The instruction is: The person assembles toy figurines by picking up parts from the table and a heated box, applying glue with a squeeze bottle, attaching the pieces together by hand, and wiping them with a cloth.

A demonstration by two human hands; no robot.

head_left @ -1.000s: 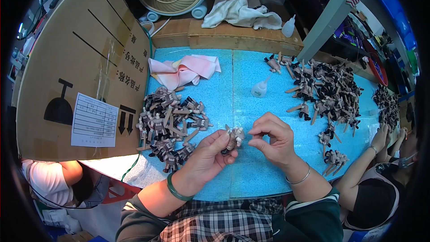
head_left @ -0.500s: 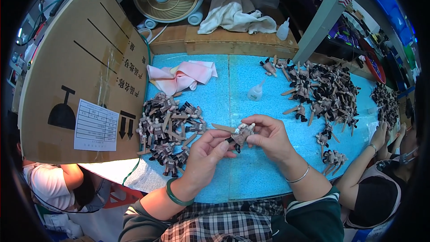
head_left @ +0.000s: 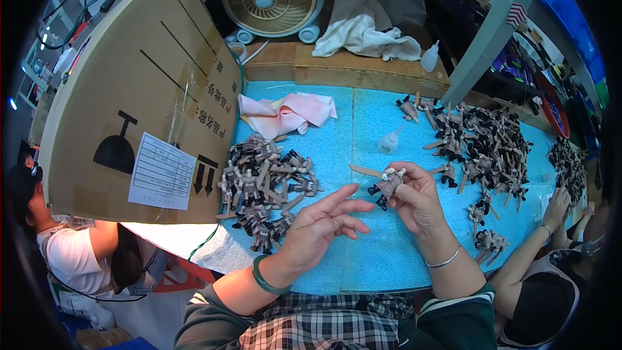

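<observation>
Between the thumb and fingers of my right hand [head_left: 418,202] is a small toy figure [head_left: 389,183] with a beige body, black legs and a long tan blade-like piece pointing left. My left hand [head_left: 328,225] is open beside it, fingers spread, with nothing in it. Just left of that hand lies a pile of similar figures [head_left: 259,188]. A larger heap of figures [head_left: 483,146] spreads over the right side of the blue table mat [head_left: 324,272]. A small white squeeze bottle [head_left: 389,142] stands beyond the held figure.
A tall cardboard panel [head_left: 129,91] borders the left. Behind the mat are a pink cloth [head_left: 288,113], a wooden ledge [head_left: 363,74], a fan [head_left: 272,0] and a white rag [head_left: 366,39]. A metal post [head_left: 492,35] rises at right. Co-workers sit at both sides.
My left hand has let go of the toy figure and opened, dropping away from it. The figure is now in my right hand alone. The whole view has shifted slightly.
</observation>
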